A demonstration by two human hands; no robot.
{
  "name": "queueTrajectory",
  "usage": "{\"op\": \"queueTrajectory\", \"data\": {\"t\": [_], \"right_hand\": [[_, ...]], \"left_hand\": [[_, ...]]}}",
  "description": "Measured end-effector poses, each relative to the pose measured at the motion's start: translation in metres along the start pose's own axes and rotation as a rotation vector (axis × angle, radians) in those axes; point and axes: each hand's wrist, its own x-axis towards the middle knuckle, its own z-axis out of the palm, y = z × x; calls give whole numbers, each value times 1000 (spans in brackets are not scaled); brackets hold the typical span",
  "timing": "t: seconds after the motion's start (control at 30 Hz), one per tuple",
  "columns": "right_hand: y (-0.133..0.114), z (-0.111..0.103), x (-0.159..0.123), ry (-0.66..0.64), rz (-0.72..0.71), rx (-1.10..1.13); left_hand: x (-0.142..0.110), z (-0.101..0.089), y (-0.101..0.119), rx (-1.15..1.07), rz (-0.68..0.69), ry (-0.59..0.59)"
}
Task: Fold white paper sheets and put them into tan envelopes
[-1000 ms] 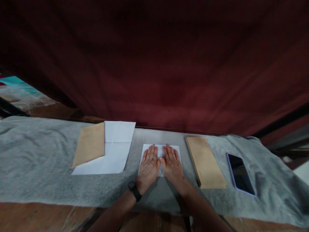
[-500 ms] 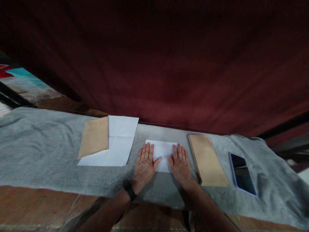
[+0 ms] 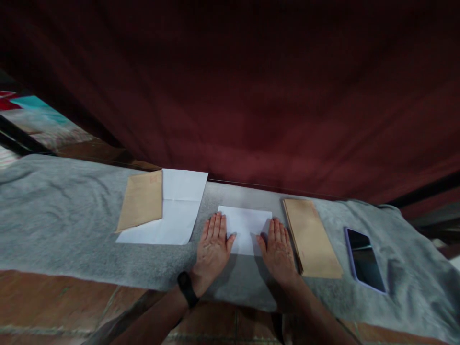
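Observation:
A folded white sheet of paper [image 3: 246, 227] lies flat on the grey cloth in front of me. My left hand [image 3: 212, 244] rests palm down over its left edge, fingers stretched out and thumb pointing inward. Over the right edge lies my right hand [image 3: 278, 249], also flat, with the thumb apart from the fingers. Neither hand grips anything. Just right of my right hand is a stack of brown envelopes [image 3: 312, 239]. To the left, one brown envelope [image 3: 142, 201] partly covers a larger creased white sheet [image 3: 181, 211].
Grey cloth [image 3: 72, 215] covers the long, narrow surface. A phone with a purple case [image 3: 365, 258] lies at the right. Behind hangs a dark red curtain [image 3: 244, 120]. Terracotta floor tiles [image 3: 53, 302] show along the near side.
My hands have slid apart, the left one leftward and the right one rightward, baring more of the folded paper between them. The view has shifted slightly.

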Motion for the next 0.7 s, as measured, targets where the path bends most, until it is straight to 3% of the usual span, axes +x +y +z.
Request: {"op": "queueTrajectory", "data": {"t": [0.17,0.33,0.7], "right_hand": [[-26,-7,4,-96,-160,122],[-40,3,-5,-192,-224,97],[-16,7,-14,24,-244,-126]], "left_hand": [[-5,10,27,-12,191,-42],[-17,28,28,40,253,-60],[-15,16,5,164,171,34]]}}
